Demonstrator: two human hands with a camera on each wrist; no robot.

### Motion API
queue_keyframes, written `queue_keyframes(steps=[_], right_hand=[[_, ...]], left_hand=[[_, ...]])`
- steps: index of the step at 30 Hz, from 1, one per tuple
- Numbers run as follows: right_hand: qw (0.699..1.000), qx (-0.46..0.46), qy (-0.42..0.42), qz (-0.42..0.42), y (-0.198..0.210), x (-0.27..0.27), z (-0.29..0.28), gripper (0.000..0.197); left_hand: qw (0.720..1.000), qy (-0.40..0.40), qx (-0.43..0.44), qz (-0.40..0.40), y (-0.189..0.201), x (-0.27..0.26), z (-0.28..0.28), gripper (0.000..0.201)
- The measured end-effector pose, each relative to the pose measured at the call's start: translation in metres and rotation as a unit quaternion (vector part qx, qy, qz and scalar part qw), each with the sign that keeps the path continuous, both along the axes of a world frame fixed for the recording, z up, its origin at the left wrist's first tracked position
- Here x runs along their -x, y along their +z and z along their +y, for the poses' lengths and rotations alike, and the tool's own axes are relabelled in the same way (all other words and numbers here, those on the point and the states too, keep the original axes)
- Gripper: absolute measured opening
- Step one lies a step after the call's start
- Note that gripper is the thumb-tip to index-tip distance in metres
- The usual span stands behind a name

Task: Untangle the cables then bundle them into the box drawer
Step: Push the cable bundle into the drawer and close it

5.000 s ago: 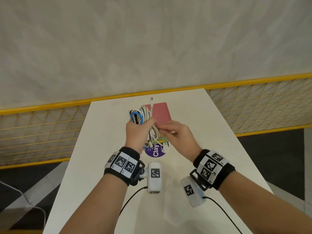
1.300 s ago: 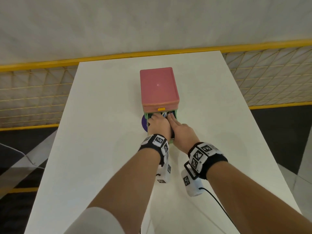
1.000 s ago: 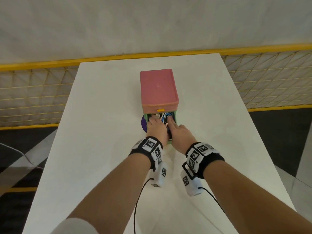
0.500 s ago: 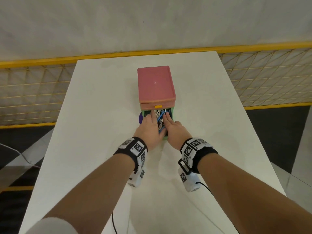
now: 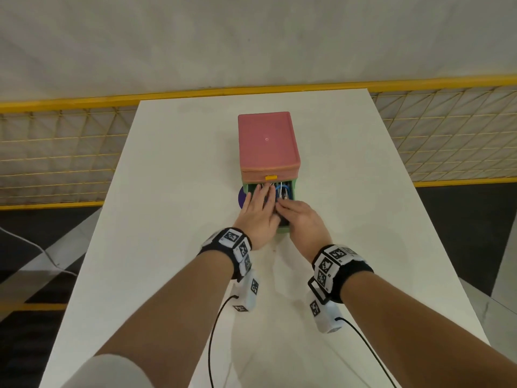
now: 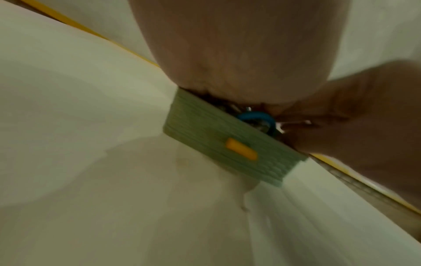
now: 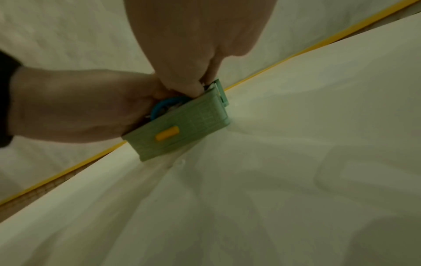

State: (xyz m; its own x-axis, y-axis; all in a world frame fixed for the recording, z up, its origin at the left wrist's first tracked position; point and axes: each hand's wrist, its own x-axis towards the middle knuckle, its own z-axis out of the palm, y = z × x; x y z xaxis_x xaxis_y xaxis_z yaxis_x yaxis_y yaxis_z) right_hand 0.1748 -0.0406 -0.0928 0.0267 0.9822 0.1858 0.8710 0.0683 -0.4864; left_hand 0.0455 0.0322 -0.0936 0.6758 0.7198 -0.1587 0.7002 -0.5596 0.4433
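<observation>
Cables [image 5: 281, 191] sit bundled inside my green drawer [image 6: 227, 144]; left hand [image 5: 258, 214] presses flat, right hand [image 5: 300, 219] tucks with curled fingers. Closing remains, I judge.

From the left wrist we saw a blurred green drawer front [image 6: 230, 144] with a yellow handle [image 6: 241, 151] on the white worktop [image 6: 91, 198]. Our left hand [image 6: 239, 54] pressed down into the drawer, the right hand [image 6: 353, 111] beside it, a blue cable loop [image 6: 257, 116] between them.
</observation>
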Motion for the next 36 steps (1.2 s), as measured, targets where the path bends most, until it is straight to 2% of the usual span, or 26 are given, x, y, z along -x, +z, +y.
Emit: queue_keyframes(steps=[3,5,8,13,16,20,23,25,28,30,33,36], right_hand=[[0.995,0.092,-0.013,-0.022,0.008,-0.007,0.001,0.038],[0.993,0.114,0.003,-0.043,0.009,-0.008,0.003,0.037],[0.994,0.102,-0.001,-0.047,0.01,-0.006,0.004,0.035],[0.996,0.069,0.002,-0.063,0.009,-0.001,-0.004,0.026],[0.994,0.078,0.017,-0.068,0.015,-0.008,0.002,0.029],[0.987,0.12,0.04,-0.097,0.028,-0.017,0.015,0.028],[0.984,0.149,0.011,-0.099,0.028,-0.011,0.025,0.023],[0.984,0.153,-0.019,-0.091,0.027,-0.008,0.03,0.02],[0.982,0.155,-0.035,-0.1,0.029,-0.004,0.031,0.014],[0.984,0.136,-0.03,-0.112,0.031,-0.002,0.029,0.012],[0.988,0.113,-0.013,-0.106,0.026,0.005,0.019,0.029],[0.991,0.067,0.013,-0.116,0.014,0.013,0.007,0.037]], left_hand=[[0.989,0.017,0.046,-0.14,0.006,0.019,0.005,0.051],[0.988,0.041,0.016,-0.147,0.008,0.027,0.004,0.049],[0.994,0.055,-0.017,-0.094,0.006,0.027,-0.006,0.054],[0.99,-0.027,-0.133,0.025,-0.013,0.023,-0.017,0.053],[0.991,-0.058,-0.097,0.073,-0.005,0.027,-0.013,0.057],[0.991,-0.06,-0.082,0.087,0.007,0.024,-0.004,0.048],[1.0,-0.007,-0.022,0.018,0.014,0.021,0.0,0.048],[1.0,0.004,-0.011,0.004,0.017,0.02,0.002,0.05],[0.999,0.001,-0.042,0.014,0.01,0.016,0.002,0.056],[0.996,0.007,-0.068,0.049,0.006,0.013,-0.003,0.062],[0.984,0.012,-0.129,0.123,0.005,0.013,-0.013,0.06],[0.979,0.031,-0.147,0.14,0.003,0.014,-0.028,0.059]])
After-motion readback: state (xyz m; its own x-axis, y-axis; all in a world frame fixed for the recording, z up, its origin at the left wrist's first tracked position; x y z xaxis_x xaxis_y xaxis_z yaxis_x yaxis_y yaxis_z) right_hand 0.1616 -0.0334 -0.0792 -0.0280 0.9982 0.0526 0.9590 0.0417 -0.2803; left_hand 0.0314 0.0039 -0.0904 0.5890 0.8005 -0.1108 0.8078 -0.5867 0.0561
